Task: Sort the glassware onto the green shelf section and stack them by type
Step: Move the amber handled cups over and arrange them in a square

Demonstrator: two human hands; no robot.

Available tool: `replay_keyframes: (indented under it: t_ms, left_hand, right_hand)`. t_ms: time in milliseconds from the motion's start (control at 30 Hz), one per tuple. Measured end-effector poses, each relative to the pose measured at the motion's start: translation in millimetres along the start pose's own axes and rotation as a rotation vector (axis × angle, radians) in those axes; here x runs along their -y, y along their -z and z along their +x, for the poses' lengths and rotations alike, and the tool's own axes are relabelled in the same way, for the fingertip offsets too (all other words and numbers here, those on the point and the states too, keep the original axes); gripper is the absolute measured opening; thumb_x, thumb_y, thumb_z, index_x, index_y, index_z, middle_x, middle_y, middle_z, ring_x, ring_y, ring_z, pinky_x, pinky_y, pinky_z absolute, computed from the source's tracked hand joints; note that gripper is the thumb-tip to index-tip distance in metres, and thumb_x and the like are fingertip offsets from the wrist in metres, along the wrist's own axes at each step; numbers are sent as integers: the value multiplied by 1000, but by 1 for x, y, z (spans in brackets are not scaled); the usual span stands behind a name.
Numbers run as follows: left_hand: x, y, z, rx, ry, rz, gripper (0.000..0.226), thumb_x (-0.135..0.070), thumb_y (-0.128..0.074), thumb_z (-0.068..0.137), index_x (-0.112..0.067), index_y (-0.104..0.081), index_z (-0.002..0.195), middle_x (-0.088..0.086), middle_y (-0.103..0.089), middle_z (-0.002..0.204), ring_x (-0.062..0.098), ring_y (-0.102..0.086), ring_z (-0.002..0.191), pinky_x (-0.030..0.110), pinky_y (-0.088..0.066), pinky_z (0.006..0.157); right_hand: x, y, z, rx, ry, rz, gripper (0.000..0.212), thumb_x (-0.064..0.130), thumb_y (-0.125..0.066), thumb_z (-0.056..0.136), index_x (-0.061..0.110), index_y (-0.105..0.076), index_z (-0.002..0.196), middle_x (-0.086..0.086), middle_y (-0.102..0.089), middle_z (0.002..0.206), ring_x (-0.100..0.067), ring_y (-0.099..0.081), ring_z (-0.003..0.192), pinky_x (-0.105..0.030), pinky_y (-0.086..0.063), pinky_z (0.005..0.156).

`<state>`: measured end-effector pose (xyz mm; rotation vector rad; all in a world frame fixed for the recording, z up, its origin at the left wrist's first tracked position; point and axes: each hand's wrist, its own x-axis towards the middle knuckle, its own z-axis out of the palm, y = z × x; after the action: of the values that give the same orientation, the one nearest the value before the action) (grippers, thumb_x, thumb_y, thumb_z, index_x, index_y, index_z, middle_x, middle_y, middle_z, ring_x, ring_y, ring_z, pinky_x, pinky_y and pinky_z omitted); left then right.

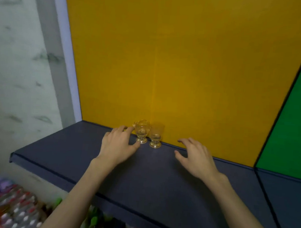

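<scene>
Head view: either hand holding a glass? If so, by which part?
Nothing is held. The left hand is spread beside the left glass, thumb near its foot, not closed on it. The right hand hovers open, apart from the right glass.

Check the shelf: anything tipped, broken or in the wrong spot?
Nothing tipped or visibly broken. Both glasses, the left glass and the right glass, stand upright, but before the yellow panel, not the green section.
</scene>
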<state>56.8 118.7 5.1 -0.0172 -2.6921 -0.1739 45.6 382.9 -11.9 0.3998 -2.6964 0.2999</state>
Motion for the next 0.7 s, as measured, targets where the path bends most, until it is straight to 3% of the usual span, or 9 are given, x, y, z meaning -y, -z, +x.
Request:
replay_keyframes:
  t_ms: [333,700]
  left_hand:
    - [71,-55,100,81,-133,-165,66,-61,-54,89,-24,-48,143,3,-58,135,27,-53,125,41,-47,93]
    - [68,-104,146,147,-234,-209,97,-84,-55,73,-17,-46,142,7,-49,134,26,-46,126,44,-47,98]
  right_hand:
    - [43,-37,48,9,-191,-128,50,51,-52,94,25,-52,137,2,-60,128,-22,-58,116,-35,-48,85]
    - [52,-62,53,51,-327,-143,51,52,-51,95,25,-50,138,1,-58,130,-22,-56,117,-35,-46,88]
